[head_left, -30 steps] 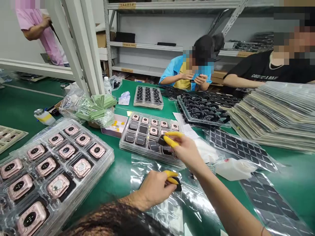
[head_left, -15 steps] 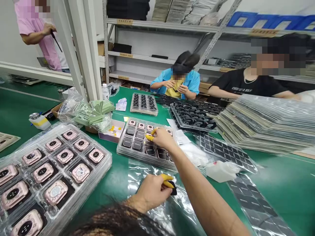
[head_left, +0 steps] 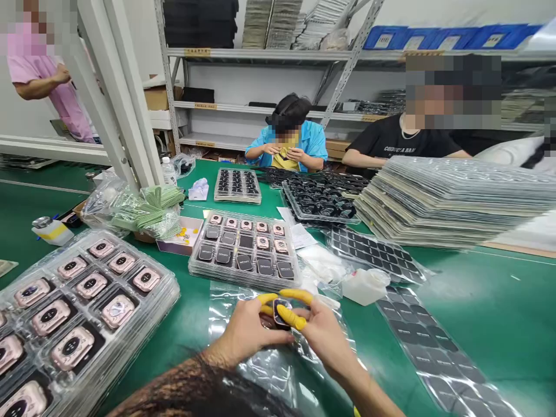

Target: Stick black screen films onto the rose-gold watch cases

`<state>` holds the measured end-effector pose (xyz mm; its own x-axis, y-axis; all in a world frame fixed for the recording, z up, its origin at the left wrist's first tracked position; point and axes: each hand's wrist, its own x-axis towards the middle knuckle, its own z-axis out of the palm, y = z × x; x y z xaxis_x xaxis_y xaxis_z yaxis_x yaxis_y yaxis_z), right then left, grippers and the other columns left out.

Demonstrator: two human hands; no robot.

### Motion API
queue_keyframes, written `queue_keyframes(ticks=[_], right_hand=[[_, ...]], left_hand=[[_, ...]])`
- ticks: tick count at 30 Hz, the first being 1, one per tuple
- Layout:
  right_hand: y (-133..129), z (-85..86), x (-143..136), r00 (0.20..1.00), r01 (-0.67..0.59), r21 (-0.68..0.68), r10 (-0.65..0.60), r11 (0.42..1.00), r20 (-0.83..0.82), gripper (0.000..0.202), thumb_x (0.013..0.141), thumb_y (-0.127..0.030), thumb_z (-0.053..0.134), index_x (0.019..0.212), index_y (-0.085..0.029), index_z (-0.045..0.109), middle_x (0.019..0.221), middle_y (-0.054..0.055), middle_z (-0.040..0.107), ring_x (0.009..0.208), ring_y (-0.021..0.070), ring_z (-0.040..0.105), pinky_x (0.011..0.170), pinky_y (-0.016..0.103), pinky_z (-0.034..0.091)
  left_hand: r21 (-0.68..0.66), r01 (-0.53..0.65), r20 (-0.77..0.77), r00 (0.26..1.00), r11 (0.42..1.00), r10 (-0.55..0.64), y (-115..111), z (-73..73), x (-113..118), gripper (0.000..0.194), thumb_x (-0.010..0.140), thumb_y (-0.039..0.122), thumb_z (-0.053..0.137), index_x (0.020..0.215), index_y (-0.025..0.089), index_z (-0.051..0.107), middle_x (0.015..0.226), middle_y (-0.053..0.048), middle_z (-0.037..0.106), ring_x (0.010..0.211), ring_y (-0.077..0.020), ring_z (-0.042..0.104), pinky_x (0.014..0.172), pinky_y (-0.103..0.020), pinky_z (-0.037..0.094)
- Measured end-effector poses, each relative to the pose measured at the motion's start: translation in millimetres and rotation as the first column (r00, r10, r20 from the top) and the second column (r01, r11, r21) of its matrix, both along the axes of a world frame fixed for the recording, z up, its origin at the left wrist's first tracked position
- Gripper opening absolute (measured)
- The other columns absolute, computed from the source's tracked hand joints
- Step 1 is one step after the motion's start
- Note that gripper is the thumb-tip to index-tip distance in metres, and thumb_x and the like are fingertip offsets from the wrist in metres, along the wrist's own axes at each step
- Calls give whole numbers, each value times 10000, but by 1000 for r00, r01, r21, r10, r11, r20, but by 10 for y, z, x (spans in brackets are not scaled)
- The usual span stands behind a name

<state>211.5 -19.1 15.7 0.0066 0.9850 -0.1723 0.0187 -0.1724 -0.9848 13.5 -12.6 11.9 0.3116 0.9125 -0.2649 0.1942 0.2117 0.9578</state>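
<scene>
Both my hands meet over a clear plastic sheet on the green table. Between them is a small smartwatch case with a dark face, partly hidden by fingers. My left hand grips it from the left, with yellow finger cots on its fingertips. My right hand, also in yellow finger cots, closes on its right side, the thumb across the dark face. Just beyond lies a clear tray of pink watch cases and dark square covers. One dark pocket in its middle row holds no watch.
A larger stack of watch trays stands at left. Around the middle tray are a small box, green strips in plastic, a white bottle and sheets of dark squares. Tall stacked trays rise at right. Two people sit opposite.
My right hand has drawn back from the middle tray to my left hand. Both hands now hold the watch case. The whole view has shifted a little.
</scene>
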Motion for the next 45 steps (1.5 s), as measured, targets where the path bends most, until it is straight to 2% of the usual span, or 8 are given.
queue_keyframes(ticks=[5, 10, 14, 19, 27, 32, 39, 45], right_hand=[[-52, -248, -105, 997, -69, 173, 62, 983, 47, 438, 786, -738, 1033, 901, -356, 852, 1028, 60, 879, 839, 386, 900, 778, 548, 753], [49, 108, 122, 993, -31, 278, -1, 960, 115, 344, 849, -597, 987, 828, -302, 810, 924, 51, 822, 860, 315, 816, 773, 450, 706], [76, 428, 855, 979, -63, 90, 44, 994, 200, 348, 878, -586, 929, 887, -257, 815, 859, 40, 792, 801, 250, 738, 774, 386, 620], [83, 359, 1422, 774, -199, -185, 270, 962, 573, 229, 706, -373, 996, 782, -265, 809, 675, -34, 691, 632, 198, 608, 597, 311, 423], [211, -74, 1014, 449, 49, 158, -163, 986, 878, 178, 1004, -249, 743, 1113, -252, 884, 1156, 100, 784, 897, 263, 718, 721, 365, 514], [93, -97, 955, 434, -72, 593, -510, 802, 742, 80, 1002, -284, 803, 945, -275, 858, 1183, 138, 838, 1121, 378, 738, 936, 528, 613], [-244, -20, 340, 554, -540, 593, -278, 597, 785, 213, 1065, -109, 716, 996, -271, 835, 1437, 148, 866, 1343, 418, 757, 1024, 612, 632], [-175, 19, 302, 624, -607, 583, -132, 540, 771, 235, 1099, -123, 661, 1037, -289, 816, 1158, 102, 881, 938, 287, 783, 781, 464, 646]], left_hand=[[18, -67, 31, 997, 998, 66, -20, 47, -2, 728, 578, 294, 1097, 1279, 253, 902, 1145, -84, 979, 1109, -384, 942, 1043, -472, 768], [-10, -76, 25, 997, 997, 76, -28, 153, -33, 609, 649, 260, 1051, 1241, 219, 916, 1128, -77, 977, 1109, -354, 947, 1082, -456, 766], [-24, -105, -11, 994, 994, 105, -18, 177, -56, 582, 671, 259, 1032, 1238, 214, 909, 1149, -72, 981, 1117, -350, 949, 1101, -470, 764], [-19, -76, -71, 995, 997, 74, -3, 194, -51, 510, 702, 201, 957, 1208, 240, 902, 1088, -12, 982, 1065, -316, 957, 1101, -459, 766], [28, -91, -91, 991, 995, 93, -19, 218, -34, 504, 694, 254, 955, 1195, 235, 905, 1130, -21, 981, 1056, -301, 944, 1065, -438, 771], [18, -86, -78, 993, 996, 87, -48, 226, -16, 532, 690, 239, 971, 1218, 203, 915, 1118, -59, 981, 1068, -319, 946, 1055, -446, 773], [14, -69, -44, 997, 998, 69, -68, 158, -11, 528, 679, 208, 969, 1204, 170, 924, 1117, -84, 979, 1037, -327, 945, 1015, -427, 778], [1, -52, 1, 999, 999, 52, -48, 116, -30, 607, 645, 158, 956, 1252, 150, 928, 1120, -82, 976, 1040, -324, 937, 1009, -430, 786]])
